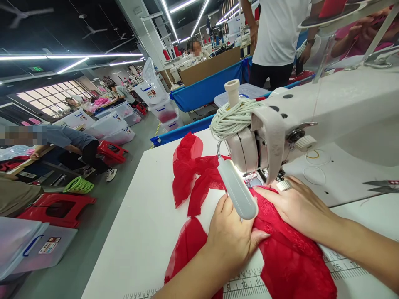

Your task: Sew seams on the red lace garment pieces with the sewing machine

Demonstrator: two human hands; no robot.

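Red sheer lace fabric (pixel 289 253) runs from the front of the table up to the needle area of a white sewing machine (pixel 336 99). My left hand (pixel 230 232) grips the fabric's left edge, thumb on top, its fingers partly hidden behind a grey clip-on lamp (pixel 238 189). On the right side of the fabric, close to the presser foot, my right hand (pixel 296 203) lies with its fingers extended, pressing the cloth down. More red fabric pieces (pixel 187 170) spread over the white table (pixel 134 224) to the left and beyond the needle.
Scissors (pixel 382 186) lie at the right of the machine bed. A coiled pale cord (pixel 233 116) hangs on the machine head. Printed ruler marks (pixel 243 284) line the table front. A standing person (pixel 276 33) is across the table; plastic boxes (pixel 116 124) and red stools (pixel 59 207) stand left.
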